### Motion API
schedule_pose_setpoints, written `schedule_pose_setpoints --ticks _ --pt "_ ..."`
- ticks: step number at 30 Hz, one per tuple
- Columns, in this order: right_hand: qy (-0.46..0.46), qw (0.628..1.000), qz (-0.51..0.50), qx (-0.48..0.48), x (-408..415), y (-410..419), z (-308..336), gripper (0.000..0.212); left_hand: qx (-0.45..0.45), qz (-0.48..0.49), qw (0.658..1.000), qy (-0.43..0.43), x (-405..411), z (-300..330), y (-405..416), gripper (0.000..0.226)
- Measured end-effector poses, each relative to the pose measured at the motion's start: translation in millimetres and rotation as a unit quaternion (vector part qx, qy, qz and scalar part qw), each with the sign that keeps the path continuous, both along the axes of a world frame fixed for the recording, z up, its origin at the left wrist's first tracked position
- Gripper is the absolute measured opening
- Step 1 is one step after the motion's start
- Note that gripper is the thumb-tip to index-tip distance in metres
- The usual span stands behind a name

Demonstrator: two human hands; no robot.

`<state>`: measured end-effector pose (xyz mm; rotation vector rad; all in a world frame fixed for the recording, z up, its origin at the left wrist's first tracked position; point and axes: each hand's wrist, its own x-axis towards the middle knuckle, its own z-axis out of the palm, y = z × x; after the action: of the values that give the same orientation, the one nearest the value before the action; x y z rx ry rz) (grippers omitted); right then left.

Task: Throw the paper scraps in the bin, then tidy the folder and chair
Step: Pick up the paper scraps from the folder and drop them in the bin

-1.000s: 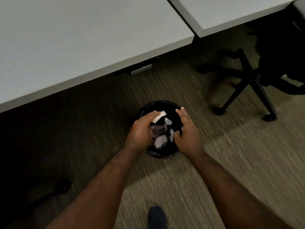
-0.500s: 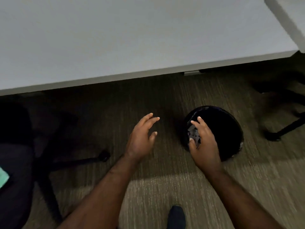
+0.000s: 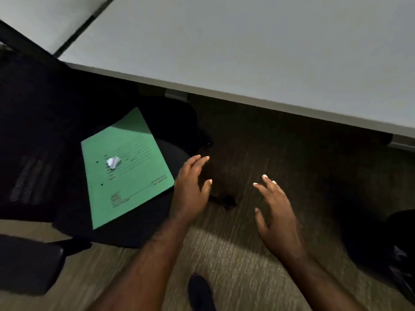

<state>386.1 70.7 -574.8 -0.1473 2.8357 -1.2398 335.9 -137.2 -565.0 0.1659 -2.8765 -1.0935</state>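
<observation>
One green folder (image 3: 125,167) lies flat on the dark seat of one office chair (image 3: 157,221), at about nine o'clock from the middle of the view. One crumpled white paper scrap (image 3: 113,162) sits on the folder's upper half, among its printed lines. The folder's lower right corner ends just beside the left hand (image 3: 190,191), to that hand's nine o'clock; whether they touch cannot be told. The scrap is well apart from both hands.

Two bare hands show. The left hand hovers at the seat's right edge, fingers spread and loosely curved, holding nothing. The right hand (image 3: 277,218), at three o'clock from the left, hangs over the carpet (image 3: 224,254) with fingers splayed wide, also empty, and well apart from the folder.

One dark round shape at the right edge, about four o'clock, is probably the bin (image 3: 395,243); it is blurred. One grey desk (image 3: 247,52) spans the top. One dark shoe (image 3: 199,292) shows at six o'clock.
</observation>
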Motion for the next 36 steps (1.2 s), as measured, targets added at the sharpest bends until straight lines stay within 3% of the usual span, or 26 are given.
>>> schedule_pose_setpoints --ticks 11,17,24,26,30,36 --pt "0.009 0.992 0.123 -0.005 -54.3 -180.3 3.2 0.063 -0.027 0.156 0.987 0.016 4.3 -15.1 -152.0 0.061" --pt "0.012 0.987 0.162 -0.010 -75.0 -243.1 -3.2 0.065 -0.062 0.254 0.964 -0.051 -19.8 -29.9 -210.8 0.061" --pt "-0.001 0.988 0.156 -0.016 -80.0 -256.0 -17.2 0.061 -0.065 0.227 0.961 -0.141 -44.3 -50.6 -255.4 0.049" --pt "-0.008 0.989 0.150 -0.017 -79.2 -252.5 -20.9 0.061 -0.073 0.224 0.964 -0.122 -46.0 -56.2 -257.1 0.041" --pt "-0.020 0.990 0.137 -0.016 -77.7 -244.2 -26.0 0.060 0.005 0.256 0.966 -0.044 -43.9 -57.7 -243.5 0.024" --pt "-0.042 0.993 0.105 -0.031 -74.6 -231.8 -27.5 0.058 0.079 0.191 0.977 -0.054 -40.5 -47.7 -192.2 0.036"
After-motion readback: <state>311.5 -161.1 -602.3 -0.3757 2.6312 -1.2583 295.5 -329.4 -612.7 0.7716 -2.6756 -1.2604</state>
